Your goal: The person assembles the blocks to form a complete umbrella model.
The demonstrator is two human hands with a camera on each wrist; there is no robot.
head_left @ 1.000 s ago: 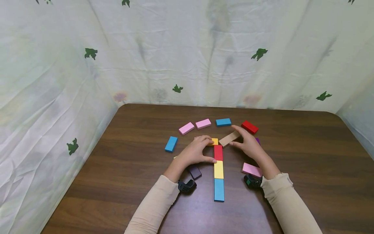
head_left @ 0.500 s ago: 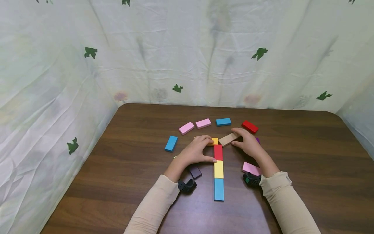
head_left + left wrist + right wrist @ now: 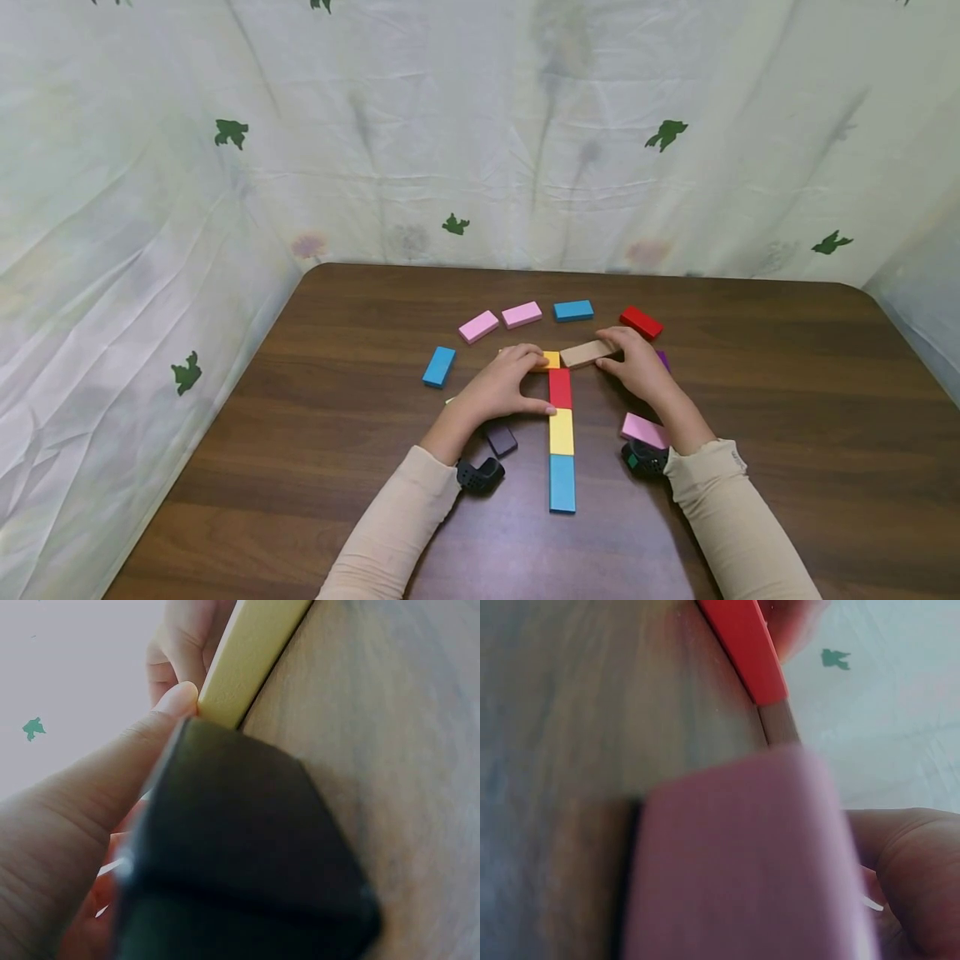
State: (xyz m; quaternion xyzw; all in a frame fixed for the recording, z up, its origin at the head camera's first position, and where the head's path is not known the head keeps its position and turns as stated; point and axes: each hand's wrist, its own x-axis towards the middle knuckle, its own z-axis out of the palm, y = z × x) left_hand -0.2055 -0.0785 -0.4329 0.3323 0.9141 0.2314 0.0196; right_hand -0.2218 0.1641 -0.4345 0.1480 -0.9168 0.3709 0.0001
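Observation:
In the head view, a column of flat blocks runs away from me: light blue block (image 3: 562,483), yellow block (image 3: 561,432), red block (image 3: 560,388). At its far end lies an orange block (image 3: 552,359), partly under my left fingers. My left hand (image 3: 498,385) rests there, its thumb touching the column near the red-yellow seam. My right hand (image 3: 641,367) pinches the right end of a bare wooden block (image 3: 585,354). This block slants slightly, its left end beside the orange one. In the right wrist view, the wooden block (image 3: 780,724) meets the red block (image 3: 746,649).
Loose blocks lie around on the brown table (image 3: 360,367): blue blocks (image 3: 438,367), pink blocks (image 3: 478,327), a red block (image 3: 641,322), a purple block (image 3: 663,361) and a dark block (image 3: 501,442). Another pink block (image 3: 643,430) sits near my right wrist.
The wooden block has turned to lie less slanted, and its left end sits closer to the orange block. My right hand has shifted slightly with it; my left hand stays in place.

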